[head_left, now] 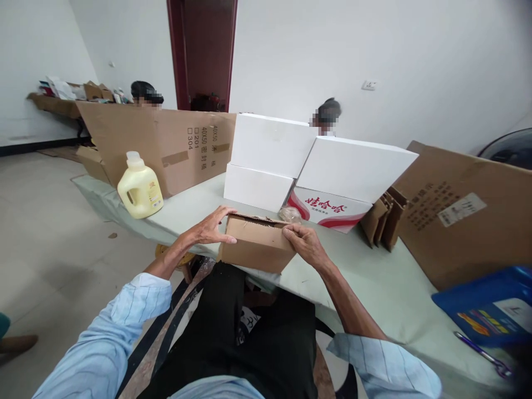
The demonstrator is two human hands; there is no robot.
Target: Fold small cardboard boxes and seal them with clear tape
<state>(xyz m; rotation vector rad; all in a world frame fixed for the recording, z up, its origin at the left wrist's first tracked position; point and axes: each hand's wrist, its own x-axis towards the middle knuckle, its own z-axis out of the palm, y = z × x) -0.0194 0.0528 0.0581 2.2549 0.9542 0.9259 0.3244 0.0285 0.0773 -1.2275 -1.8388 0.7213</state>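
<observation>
A small brown cardboard box is tilted at the table's near edge, with a rough, slightly open seam along its top. My left hand grips its left end, thumb on the front face and fingers at the upper corner. At the upper right corner, my right hand pinches the box with the thumb in front. Just behind the box lies a crumpled clear roll or bag, too small to make out. White boxes are stacked behind it, and a white box with red print stands beside them.
A yellow bottle stands at the left on the pale green tablecloth. Large cardboard sheets and folded cardboard stand right. A blue jug and purple pen lie front right. Two people's heads show behind the boxes.
</observation>
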